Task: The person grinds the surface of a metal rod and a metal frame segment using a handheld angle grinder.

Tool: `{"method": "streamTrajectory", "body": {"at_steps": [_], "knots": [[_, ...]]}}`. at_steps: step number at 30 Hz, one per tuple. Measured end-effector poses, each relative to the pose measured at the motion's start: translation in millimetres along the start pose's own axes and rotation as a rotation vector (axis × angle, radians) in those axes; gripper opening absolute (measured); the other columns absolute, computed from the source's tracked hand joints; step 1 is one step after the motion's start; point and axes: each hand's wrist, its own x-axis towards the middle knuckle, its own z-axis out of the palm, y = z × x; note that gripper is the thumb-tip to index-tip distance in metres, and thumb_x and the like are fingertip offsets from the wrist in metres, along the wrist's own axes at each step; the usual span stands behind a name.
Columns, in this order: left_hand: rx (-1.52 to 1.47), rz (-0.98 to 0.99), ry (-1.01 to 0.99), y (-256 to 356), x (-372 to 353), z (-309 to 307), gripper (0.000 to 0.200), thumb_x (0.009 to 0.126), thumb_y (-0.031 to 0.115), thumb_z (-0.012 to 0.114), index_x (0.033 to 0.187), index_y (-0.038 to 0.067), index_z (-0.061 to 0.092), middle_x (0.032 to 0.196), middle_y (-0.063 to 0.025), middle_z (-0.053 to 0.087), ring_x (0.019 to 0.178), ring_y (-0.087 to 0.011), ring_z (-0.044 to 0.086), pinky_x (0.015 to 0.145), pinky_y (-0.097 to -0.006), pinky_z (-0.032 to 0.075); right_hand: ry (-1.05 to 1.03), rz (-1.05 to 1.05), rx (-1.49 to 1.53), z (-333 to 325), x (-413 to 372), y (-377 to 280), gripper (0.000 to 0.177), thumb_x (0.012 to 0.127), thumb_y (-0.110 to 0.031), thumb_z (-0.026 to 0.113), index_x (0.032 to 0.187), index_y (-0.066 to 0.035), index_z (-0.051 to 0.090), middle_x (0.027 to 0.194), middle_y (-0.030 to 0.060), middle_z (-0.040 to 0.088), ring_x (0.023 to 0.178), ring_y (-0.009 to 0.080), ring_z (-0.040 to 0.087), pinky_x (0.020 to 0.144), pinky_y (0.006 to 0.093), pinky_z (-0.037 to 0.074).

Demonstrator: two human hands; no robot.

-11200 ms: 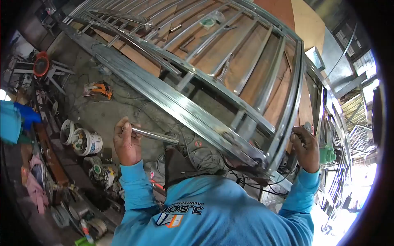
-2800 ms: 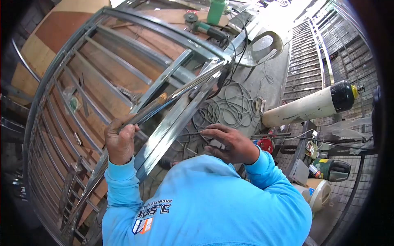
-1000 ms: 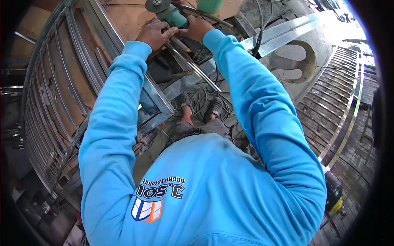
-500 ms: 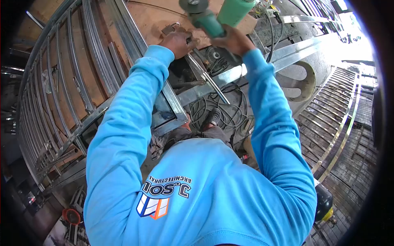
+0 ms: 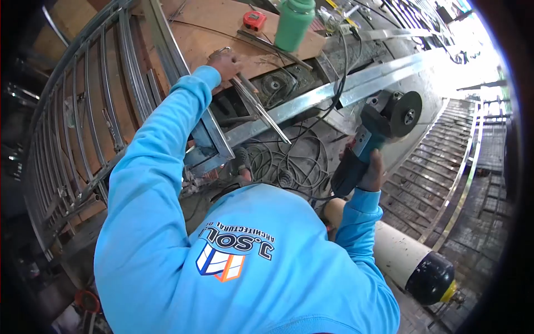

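My right hand [image 5: 374,171] is wrapped around the body of an angle grinder [image 5: 364,147]. Its dark round disc [image 5: 410,114] points up and to the right, well off the workpieces. At the edge of the wooden board, my left hand [image 5: 225,65] is closed on the upper ends of thin metal bars [image 5: 258,106], which slope down to the right. A small shiny metal piece [image 5: 218,52] shows just above its fingers. Under the bars runs a galvanized steel beam [image 5: 292,113], and a second steel channel [image 5: 219,136] passes beside my left forearm.
On the wooden board [image 5: 203,25] are a red tape measure [image 5: 255,20] and a green bottle [image 5: 295,23]. A barred metal frame [image 5: 83,111] lies at left. Coiled cable [image 5: 300,158] covers the floor by my feet. A gas cylinder [image 5: 397,250] lies right, near a metal grille [image 5: 439,161].
My right hand has carried the grinder from above the board down and right, beside my body. The red tape measure is now uncovered. My left hand stays at the bars' upper ends.
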Motion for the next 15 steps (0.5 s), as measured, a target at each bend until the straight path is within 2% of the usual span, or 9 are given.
{"method": "streamTrajectory", "body": {"at_steps": [1,3,4,6,8,10,13,15], "knots": [[-0.011,0.072,0.109,-3.4,-5.5,2.7,0.04,0.093,0.039,0.056,0.108,0.005,0.071,0.117,-0.0221,0.068,0.11,-0.0395,0.064,0.095,-0.0458,0.05,0.067,0.001,0.032,-11.2,-9.1,-0.2,0.084,0.076,-0.052,0.081,0.131,0.004,0.051,0.108,0.0174,0.063,0.092,0.0297,0.067,0.08,0.0428,0.059],[-0.104,0.074,0.173,-8.6,-14.2,10.4,0.043,0.094,0.042,0.056,0.103,0.004,0.073,0.115,-0.0208,0.068,0.108,-0.04,0.064,0.095,-0.0456,0.05,-0.027,-0.099,-0.074,-21.2,-26.9,-10.3,0.084,0.077,-0.052,0.08,0.132,0.004,0.05,0.107,0.0175,0.063,0.091,0.03,0.067,0.08,0.0423,0.059],[-0.178,0.0,0.139,-6.8,-16.8,7.5,0.044,0.096,0.043,0.055,0.103,0.004,0.073,0.116,-0.02,0.068,0.11,-0.0401,0.063,0.097,-0.045,0.049,-0.084,-0.145,-0.137,-24.3,-33.3,-16.7,0.084,0.077,-0.053,0.08,0.133,0.004,0.05,0.106,0.0175,0.062,0.09,0.0301,0.067,0.08,0.042,0.059],[-0.133,-0.047,0.061,3.4,-25.0,7.5,0.048,0.098,0.046,0.053,0.103,0.003,0.073,0.118,-0.019,0.067,0.112,-0.04,0.062,0.1,-0.0446,0.047,-0.071,-0.095,-0.071,-31.2,-47.4,-18.2,0.084,0.078,-0.054,0.079,0.132,0.004,0.05,0.106,0.0177,0.062,0.09,0.0293,0.067,0.08,0.0418,0.059],[0.105,0.014,-0.015,21.5,-35.1,-2.8,0.052,0.1,0.05,0.051,0.105,0.003,0.074,0.119,-0.0185,0.067,0.114,-0.0398,0.061,0.102,-0.0449,0.046,-0.05,-0.041,0.026,-39.7,-52.0,-17.0,0.084,0.078,-0.054,0.079,0.131,0.005,0.05,0.106,0.0178,0.062,0.089,0.0286,0.067,0.079,0.0417,0.059],[0.195,0.044,0.04,17.3,-39.7,11.4,0.054,0.1,0.052,0.05,0.104,0.004,0.074,0.12,-0.0197,0.066,0.115,-0.0397,0.061,0.101,-0.0457,0.046,-0.003,0.031,0.157,-55.7,-54.0,-7.4,0.085,0.078,-0.054,0.079,0.131,0.006,0.05,0.107,0.0176,0.062,0.089,0.028,0.067,0.078,0.0417,0.06],[0.252,0.017,0.04,25.4,-41.8,8.4,0.057,0.101,0.055,0.048,0.104,0.005,0.074,0.121,-0.0212,0.065,0.115,-0.0398,0.06,0.101,-0.0461,0.046,-0.064,-0.041,0.003,-67.3,-51.8,-5.5,0.085,0.078,-0.052,0.081,0.131,0.006,0.05,0.109,0.0178,0.062,0.09,0.0274,0.067,0.077,0.0412,0.06],[0.27,-0.029,0.031,33.4,-41.7,7.5,0.058,0.101,0.057,0.046,0.106,0.005,0.074,0.124,-0.0214,0.064,0.117,-0.0394,0.06,0.102,-0.0462,0.046,-0.087,-0.005,-0.075,-58.4,-54.8,-14.7,0.085,0.078,-0.051,0.082,0.132,0.006,0.05,0.109,0.0181,0.061,0.092,0.0274,0.067,0.077,0.0408,0.061]]}}
